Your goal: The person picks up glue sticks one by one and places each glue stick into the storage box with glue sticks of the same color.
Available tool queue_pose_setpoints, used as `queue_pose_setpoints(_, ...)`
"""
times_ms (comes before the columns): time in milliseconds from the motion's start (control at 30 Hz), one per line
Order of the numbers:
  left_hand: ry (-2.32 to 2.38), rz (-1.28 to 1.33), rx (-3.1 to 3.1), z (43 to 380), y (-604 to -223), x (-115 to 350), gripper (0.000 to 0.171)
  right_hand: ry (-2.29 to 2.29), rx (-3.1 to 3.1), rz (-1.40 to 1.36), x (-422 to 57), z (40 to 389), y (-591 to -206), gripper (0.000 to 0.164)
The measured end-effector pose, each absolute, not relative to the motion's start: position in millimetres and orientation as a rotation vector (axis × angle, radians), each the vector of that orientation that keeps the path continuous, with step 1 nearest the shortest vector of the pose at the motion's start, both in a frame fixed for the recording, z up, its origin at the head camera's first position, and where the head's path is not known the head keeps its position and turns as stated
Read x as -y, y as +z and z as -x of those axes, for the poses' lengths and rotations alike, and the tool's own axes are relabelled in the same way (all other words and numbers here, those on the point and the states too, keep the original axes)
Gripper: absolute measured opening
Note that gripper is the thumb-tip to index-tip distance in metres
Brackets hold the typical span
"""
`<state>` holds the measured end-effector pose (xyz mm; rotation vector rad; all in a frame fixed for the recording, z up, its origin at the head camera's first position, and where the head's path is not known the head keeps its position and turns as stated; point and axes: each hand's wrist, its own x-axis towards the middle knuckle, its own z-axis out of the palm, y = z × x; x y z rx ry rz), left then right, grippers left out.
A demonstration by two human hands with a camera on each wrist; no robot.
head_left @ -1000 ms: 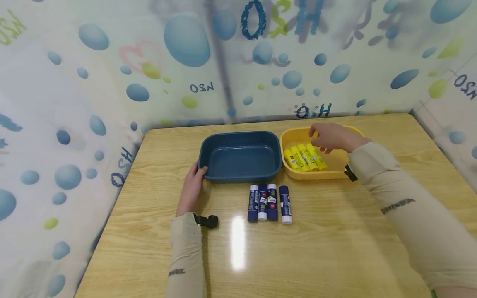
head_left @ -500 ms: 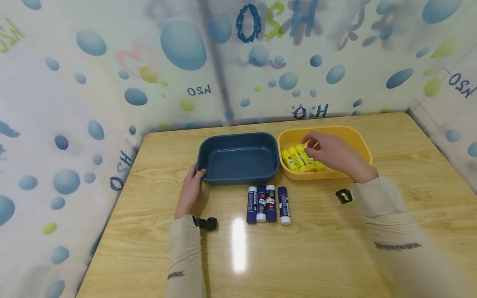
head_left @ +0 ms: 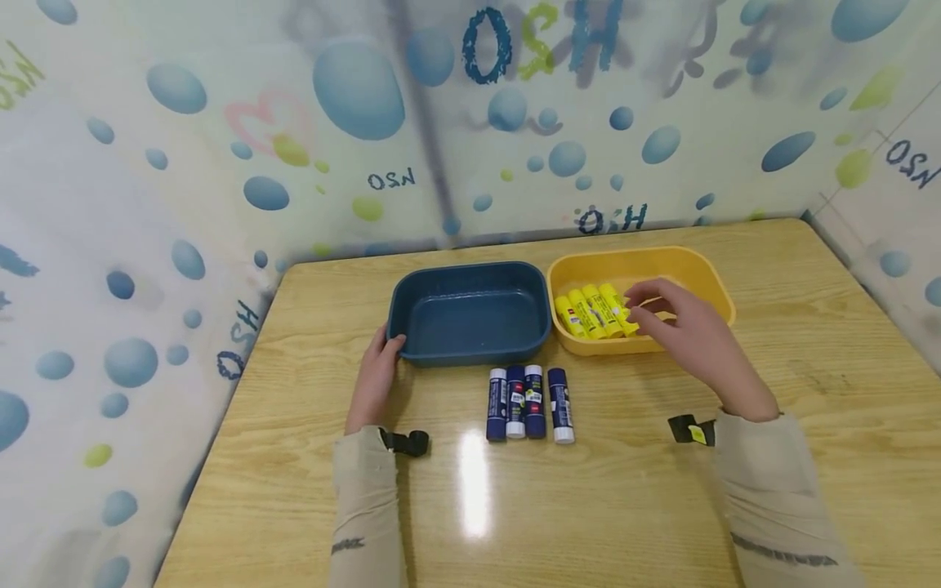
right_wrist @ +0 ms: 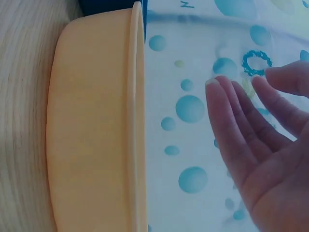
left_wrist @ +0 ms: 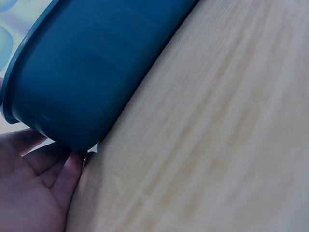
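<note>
The left hand (head_left: 376, 371) pinches the blue tray (head_left: 470, 322) at its near-left corner; the right hand (head_left: 689, 335), thumb and fingers parted, hovers over the yellow tray (head_left: 610, 346) holding four yellow glue sticks (head_left: 586, 313). Four navy glue sticks (head_left: 517, 400) lie on the tabletop (head_left: 588, 514).

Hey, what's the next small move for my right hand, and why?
I'd probably bring your right hand, which holds nothing, to the rightmost navy, white-ended glue stick: it lies apart from the other three navy-and-white glue sticks. The rectangular dark-blue plastic tray your left hand grips is bare inside, while four yellow glue sticks lie in the yellow plastic tray.
</note>
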<state>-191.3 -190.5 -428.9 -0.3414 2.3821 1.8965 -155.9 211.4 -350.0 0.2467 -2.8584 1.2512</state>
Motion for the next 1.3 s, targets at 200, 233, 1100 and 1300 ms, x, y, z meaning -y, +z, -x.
queue_pose_setpoints(200,1.900,0.304,-2.380,183.9,-413.9,183.6,0.049,1.298,2.816,-0.176,-219.0,147.1,-355.5,0.039)
queue_pose_setpoints(233,1.894,0.303,-2.385,183.3,-412.8,183.2,0.050,1.305,2.810,-0.175,-219.9,146.9,-356.3,0.039)
queue_pose_setpoints(1100,1.877,0.302,-2.431,194.8,-440.3,195.7,0.051,1.660,2.238,0.483,-279.7,165.2,-401.6,0.045)
queue_pose_setpoints(1300,1.825,0.323,-2.444,194.9,-440.4,194.6,0.054,2.026,1.998,0.484,-291.5,168.9,-423.4,0.054)
